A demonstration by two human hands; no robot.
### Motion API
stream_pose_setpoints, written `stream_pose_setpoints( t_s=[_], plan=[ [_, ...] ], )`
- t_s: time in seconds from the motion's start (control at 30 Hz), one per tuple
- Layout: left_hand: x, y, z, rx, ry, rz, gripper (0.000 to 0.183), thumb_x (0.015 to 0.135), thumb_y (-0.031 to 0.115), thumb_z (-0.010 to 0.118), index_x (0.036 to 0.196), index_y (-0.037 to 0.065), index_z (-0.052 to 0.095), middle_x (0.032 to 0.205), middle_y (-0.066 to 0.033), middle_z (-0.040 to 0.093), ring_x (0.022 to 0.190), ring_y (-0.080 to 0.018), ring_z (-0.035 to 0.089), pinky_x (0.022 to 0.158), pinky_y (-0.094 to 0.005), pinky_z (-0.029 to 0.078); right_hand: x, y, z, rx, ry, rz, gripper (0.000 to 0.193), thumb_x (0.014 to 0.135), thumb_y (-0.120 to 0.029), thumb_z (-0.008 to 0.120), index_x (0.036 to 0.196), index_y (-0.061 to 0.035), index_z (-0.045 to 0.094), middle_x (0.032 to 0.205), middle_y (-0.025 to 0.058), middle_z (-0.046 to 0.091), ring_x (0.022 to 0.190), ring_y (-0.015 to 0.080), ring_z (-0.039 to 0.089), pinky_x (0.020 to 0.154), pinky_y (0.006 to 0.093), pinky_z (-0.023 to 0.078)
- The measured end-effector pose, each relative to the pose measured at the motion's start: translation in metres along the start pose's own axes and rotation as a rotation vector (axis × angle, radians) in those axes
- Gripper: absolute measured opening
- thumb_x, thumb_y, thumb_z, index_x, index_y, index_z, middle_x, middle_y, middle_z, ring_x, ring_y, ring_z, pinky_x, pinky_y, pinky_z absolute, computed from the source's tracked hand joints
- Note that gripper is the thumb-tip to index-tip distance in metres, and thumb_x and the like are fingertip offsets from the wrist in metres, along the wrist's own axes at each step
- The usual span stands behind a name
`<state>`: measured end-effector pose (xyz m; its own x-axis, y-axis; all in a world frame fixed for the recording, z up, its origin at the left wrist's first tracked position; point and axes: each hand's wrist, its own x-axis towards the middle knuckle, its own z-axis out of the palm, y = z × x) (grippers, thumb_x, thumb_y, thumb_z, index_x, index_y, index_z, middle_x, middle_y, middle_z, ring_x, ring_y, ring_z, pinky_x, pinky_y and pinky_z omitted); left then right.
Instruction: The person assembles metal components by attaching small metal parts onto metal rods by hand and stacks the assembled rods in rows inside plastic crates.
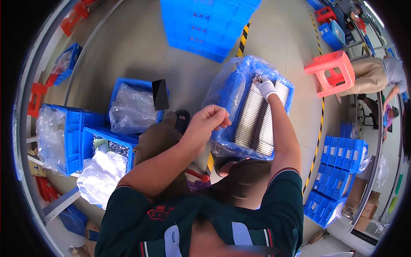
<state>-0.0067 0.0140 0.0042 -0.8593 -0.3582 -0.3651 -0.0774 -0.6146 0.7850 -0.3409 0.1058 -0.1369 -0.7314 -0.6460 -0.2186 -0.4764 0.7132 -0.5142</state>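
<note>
A blue crate (292, 92) lined with clear plastic stands in front of me, holding two long rows of thin silvery metal parts (250, 124). My right hand (266, 87), in a white partial glove, reaches to the far end of the rows. Its bare fingertips are bent around a metal part there, partly hidden by the hand. My left hand (209, 118) hangs in the air just left of the crate, thumb and fingers pinched together. Whatever lies in that pinch, if anything, is too small to make out.
On my left are a blue bin of small metal pieces (119, 148), a bagged blue crate (128, 81) and a black phone (160, 95). Stacked blue crates (201, 32) stand ahead. A red stool (332, 73), a person (372, 73) and more crates (332, 175) are on the right.
</note>
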Motion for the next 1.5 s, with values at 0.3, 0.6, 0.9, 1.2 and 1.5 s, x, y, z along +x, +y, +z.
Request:
stream_pose_setpoints(
  t_s=[0.3,0.6,0.9,1.2,1.5],
  plan=[
    [-0.005,0.011,-0.006,-0.064,-0.035,-0.056,0.017,0.091,0.021,0.046,0.088,0.007,0.055,0.079,-0.0019,0.057,0.072,-0.0087,0.05,0.069,-0.023,0.04,-0.002,-0.011,0.007,-0.69,-0.178,0.13,0.037,0.076,-0.04,0.061,0.102,-0.0139,0.059,0.099,0.0151,0.061,0.094,0.0329,0.058,0.08,0.0424,0.046],
    [-0.007,0.013,-0.006,-0.069,-0.082,-0.056,0.017,0.091,0.021,0.046,0.088,0.007,0.056,0.078,-0.0012,0.057,0.072,-0.0076,0.05,0.069,-0.0223,0.04,-0.024,-0.012,0.002,-0.816,-0.079,0.028,0.022,0.083,-0.013,0.047,0.1,-0.0126,0.061,0.101,0.0149,0.06,0.096,0.0295,0.059,0.079,0.0397,0.048],
    [-0.007,0.016,-0.006,-0.068,-0.069,-0.07,0.017,0.091,0.02,0.046,0.088,0.007,0.056,0.078,-0.001,0.057,0.071,-0.0074,0.05,0.068,-0.0219,0.04,-0.017,-0.008,0.003,-0.898,-0.112,0.102,0.028,0.087,-0.014,0.038,0.106,-0.0155,0.058,0.102,0.0155,0.059,0.094,0.0296,0.059,0.079,0.0419,0.048],
    [-0.008,0.016,-0.007,-0.067,-0.048,-0.088,0.016,0.091,0.019,0.047,0.088,0.007,0.056,0.078,-0.0018,0.057,0.072,-0.0079,0.05,0.068,-0.0222,0.04,-0.013,-0.02,0.009,-0.83,0.093,0.115,0.022,0.084,-0.012,0.046,0.087,-0.0085,0.067,0.09,0.0131,0.065,0.086,0.0263,0.064,0.072,0.0373,0.051],
    [-0.009,0.017,-0.007,-0.079,-0.065,-0.094,0.015,0.091,0.018,0.047,0.089,0.006,0.056,0.078,-0.0023,0.057,0.071,-0.0083,0.049,0.069,-0.022,0.04,-0.002,0.006,0.015,-1.01,-0.031,0.059,0.02,0.081,-0.013,0.047,0.085,-0.0095,0.066,0.085,0.0113,0.066,0.078,0.027,0.065,0.067,0.0393,0.051]
  ],
)
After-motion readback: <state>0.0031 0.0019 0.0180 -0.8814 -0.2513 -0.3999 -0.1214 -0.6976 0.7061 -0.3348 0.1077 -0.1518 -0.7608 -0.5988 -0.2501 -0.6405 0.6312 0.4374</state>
